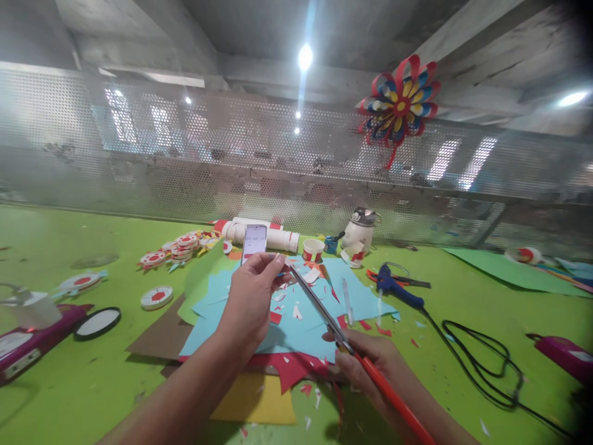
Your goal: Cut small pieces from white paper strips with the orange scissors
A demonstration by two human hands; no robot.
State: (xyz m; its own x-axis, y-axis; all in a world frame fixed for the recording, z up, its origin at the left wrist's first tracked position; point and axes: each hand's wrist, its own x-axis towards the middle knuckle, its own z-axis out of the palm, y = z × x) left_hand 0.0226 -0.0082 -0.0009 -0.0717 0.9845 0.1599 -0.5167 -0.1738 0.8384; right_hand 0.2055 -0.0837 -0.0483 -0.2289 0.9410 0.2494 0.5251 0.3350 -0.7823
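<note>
Centre of frame: left hand (252,296) raised over the blue paper (296,324), fingers pinched together on a small scrap of paper (283,264) at the fingertips. Lower right of centre: right hand (365,364) wrapped round the orange handles of the scissors (324,315), blades slanting up and left, tips right at the pinched scrap. Under the blue sheet: red paper (290,368), yellow paper (254,402) and brown paper (162,337), all on the green table (69,383), with tiny red and white cuttings strewn about. Just behind the left hand: a phone (254,241) standing upright. Right of centre: blue glue gun (393,285) with black cord (482,364) trailing toward the lower right. Upper right: paper pinwheel (399,104) hanging on the mesh wall (139,154). Upper left of the table: round red-and-white discs (181,247).
</note>
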